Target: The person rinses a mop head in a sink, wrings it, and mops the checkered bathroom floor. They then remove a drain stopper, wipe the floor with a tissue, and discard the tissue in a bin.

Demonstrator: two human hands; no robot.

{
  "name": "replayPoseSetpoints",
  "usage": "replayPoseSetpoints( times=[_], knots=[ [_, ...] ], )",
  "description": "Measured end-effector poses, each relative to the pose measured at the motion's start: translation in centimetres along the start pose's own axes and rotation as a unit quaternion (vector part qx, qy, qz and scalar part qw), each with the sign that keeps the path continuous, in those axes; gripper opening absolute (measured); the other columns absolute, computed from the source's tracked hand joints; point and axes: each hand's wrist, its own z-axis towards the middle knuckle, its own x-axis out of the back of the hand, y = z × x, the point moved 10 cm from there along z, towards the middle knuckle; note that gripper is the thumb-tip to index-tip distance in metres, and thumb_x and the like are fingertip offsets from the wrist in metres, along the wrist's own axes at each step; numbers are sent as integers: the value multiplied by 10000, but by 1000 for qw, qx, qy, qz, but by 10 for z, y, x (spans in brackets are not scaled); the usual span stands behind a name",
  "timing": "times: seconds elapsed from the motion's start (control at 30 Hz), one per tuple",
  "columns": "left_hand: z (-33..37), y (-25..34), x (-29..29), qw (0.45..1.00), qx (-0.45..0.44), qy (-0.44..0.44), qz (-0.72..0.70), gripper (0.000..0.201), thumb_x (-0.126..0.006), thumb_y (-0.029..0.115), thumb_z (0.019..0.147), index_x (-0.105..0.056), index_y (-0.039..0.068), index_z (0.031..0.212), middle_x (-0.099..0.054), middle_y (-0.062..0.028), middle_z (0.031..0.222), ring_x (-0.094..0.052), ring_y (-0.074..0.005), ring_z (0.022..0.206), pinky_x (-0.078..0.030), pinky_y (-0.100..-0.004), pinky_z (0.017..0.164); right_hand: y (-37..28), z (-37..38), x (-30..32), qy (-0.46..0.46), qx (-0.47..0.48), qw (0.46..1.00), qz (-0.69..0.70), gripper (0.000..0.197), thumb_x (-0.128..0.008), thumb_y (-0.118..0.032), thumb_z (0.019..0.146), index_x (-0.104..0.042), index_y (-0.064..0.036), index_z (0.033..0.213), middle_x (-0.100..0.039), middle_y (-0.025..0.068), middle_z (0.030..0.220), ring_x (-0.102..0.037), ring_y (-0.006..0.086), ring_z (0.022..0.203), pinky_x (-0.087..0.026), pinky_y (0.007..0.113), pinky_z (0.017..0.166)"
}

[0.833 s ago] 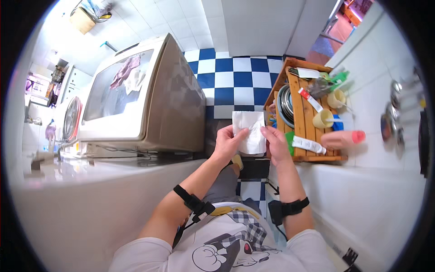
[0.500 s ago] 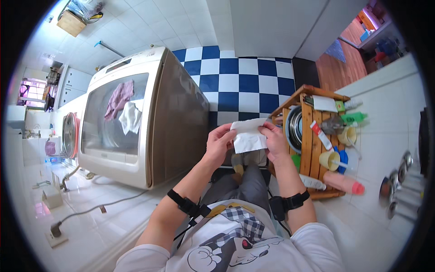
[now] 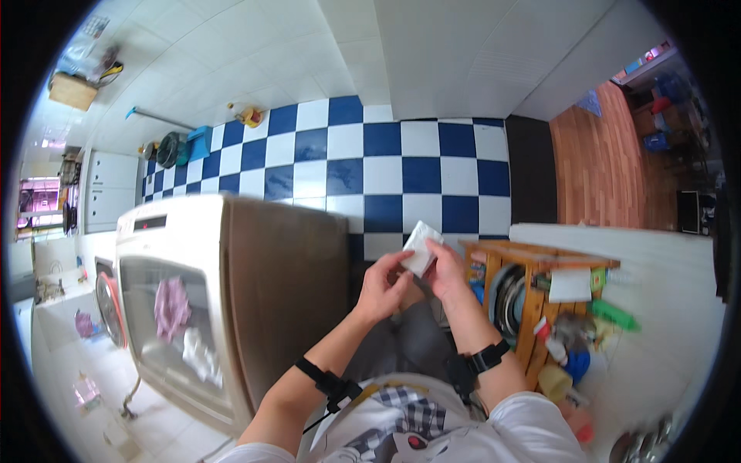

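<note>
A white paper tissue (image 3: 421,245), folded down to a small piece, is pinched between my two hands in front of my legs. My left hand (image 3: 384,282) has its fingertips on the tissue's lower left side. My right hand (image 3: 445,270) grips its right edge, thumb and fingers closed. To the left stands a washing machine (image 3: 289,301) with a see-through lid; on that lid lie a pink cloth (image 3: 171,309) and a white cloth (image 3: 201,355).
On the right, a wooden shelf rack (image 3: 532,339) holds metal basins (image 3: 508,297), a green bottle (image 3: 614,315) and a yellow cup (image 3: 554,382). Blue and white floor tiles (image 3: 343,174) spread ahead. A blue dustpan (image 3: 199,143) and green bucket (image 3: 171,149) stand far left.
The tissue was spread wide between my hands and is now folded smaller. My hands have drawn closer together, and the view has shifted to show more floor ahead.
</note>
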Motion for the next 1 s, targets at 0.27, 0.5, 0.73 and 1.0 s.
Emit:
replayPoseSetpoints(
  times=[0.27, 0.5, 0.73, 1.0],
  knots=[
    [164, -101, 13, 997, 65, 15, 23, 414, -664, 96, 861, -590, 41, 1265, -645, -135, 1121, -664, -171, 887, -543, -298, 791, -63, 215, 120, 236, 118, 931, -253, 261, -685, -131, 861, -689, 30, 1067, -710, 97, 959, -655, 180, 824, -506, 319, 735],
    [281, -231, 2, 985, 171, 3, 10, 274, -614, 81, 904, -627, 5, 1167, -676, -52, 904, -650, -118, 808, -523, -263, 749, -92, 387, 268, 410, 98, 754, -503, 242, -630, -125, 832, -722, 11, 1010, -709, 205, 1021, -686, 324, 908, -529, 367, 800],
    [394, -237, -22, 989, 125, -77, 36, 262, -602, 76, 929, -609, 3, 1180, -647, -62, 916, -617, -115, 806, -515, -254, 731, -127, 480, 365, 465, 132, 741, -466, 223, -631, -132, 841, -717, -13, 1009, -714, 189, 988, -689, 328, 923, -534, 369, 819],
    [498, -238, 4, 992, 87, -95, 17, 251, -604, 84, 936, -622, -2, 1170, -653, -35, 917, -570, -78, 790, -465, -222, 711, -160, 546, 444, 519, 120, 681, -503, 337, -635, -216, 867, -660, -56, 1162, -695, 171, 1112, -671, 332, 991, -527, 379, 853]
  ],
)
